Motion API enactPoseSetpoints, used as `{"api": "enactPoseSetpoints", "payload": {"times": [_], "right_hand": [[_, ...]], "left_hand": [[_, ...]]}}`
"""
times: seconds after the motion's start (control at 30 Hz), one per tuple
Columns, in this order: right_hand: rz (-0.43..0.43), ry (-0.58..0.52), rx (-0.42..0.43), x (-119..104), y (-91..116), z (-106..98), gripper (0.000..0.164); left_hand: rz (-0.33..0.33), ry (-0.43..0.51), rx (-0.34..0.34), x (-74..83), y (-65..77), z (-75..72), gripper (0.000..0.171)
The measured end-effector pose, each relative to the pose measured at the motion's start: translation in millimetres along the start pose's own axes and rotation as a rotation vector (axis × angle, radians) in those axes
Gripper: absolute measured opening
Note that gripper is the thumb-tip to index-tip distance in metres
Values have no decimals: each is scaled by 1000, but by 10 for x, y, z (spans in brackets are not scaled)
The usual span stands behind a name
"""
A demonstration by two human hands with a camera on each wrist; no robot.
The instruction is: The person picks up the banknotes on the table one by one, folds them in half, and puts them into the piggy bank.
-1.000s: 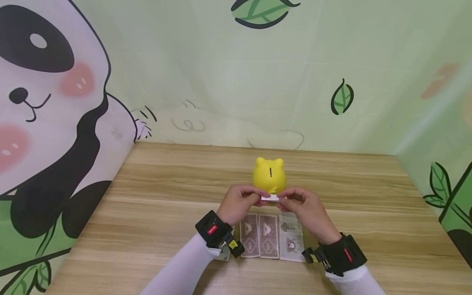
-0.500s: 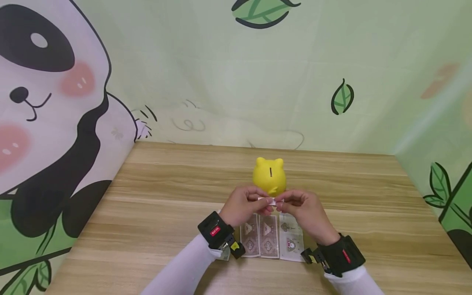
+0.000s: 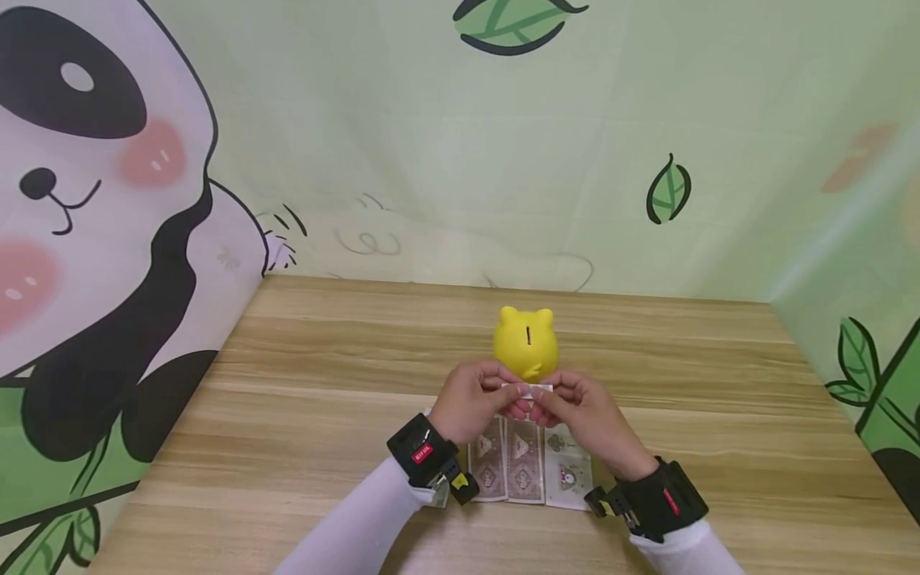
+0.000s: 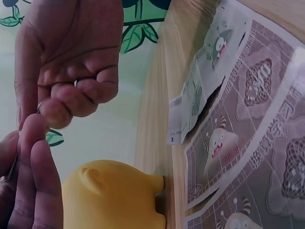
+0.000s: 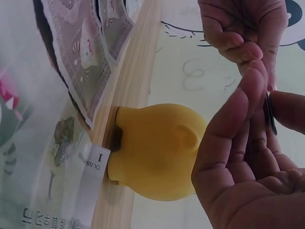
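A person's left hand (image 3: 470,401) and right hand (image 3: 598,415), fingers curled, pinch a narrow white paper strip (image 3: 530,389) above the wood-grain counter (image 3: 323,367), near a round yellow slotted bank (image 3: 525,350); even thumb pressure would likely keep the strip's edges aligned.

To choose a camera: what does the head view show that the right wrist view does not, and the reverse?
Only the head view: the slot in the yellow piggy bank and the black wrist straps.
Only the right wrist view: the bank's feet and the letters DL on the pale note.
Both: the bank, brown notes, pale note, left hand, right hand and the thin strip they pinch.
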State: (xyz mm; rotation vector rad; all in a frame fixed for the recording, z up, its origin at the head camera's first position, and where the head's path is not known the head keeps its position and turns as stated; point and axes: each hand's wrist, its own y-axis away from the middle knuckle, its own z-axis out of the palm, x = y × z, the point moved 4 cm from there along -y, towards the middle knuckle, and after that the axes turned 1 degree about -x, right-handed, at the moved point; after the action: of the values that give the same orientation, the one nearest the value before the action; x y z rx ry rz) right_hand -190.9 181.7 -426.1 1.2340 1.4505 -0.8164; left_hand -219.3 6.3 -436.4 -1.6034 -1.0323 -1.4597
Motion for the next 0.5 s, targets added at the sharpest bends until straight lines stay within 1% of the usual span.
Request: {"api": "enactPoseSetpoints", "payload": {"times": [0.1,0.27,0.5], "right_hand": [[4,19,-3,-4,7,11,21],[-4,13,-1,-17,14,17,18],[-28,-22,16,-32,26,8,16]], "left_hand": [[14,-13,-15,5,8,4,5],[6,-24,-27,5,11,14,5],[13,-17,-61,0,-1,28,16]]}}
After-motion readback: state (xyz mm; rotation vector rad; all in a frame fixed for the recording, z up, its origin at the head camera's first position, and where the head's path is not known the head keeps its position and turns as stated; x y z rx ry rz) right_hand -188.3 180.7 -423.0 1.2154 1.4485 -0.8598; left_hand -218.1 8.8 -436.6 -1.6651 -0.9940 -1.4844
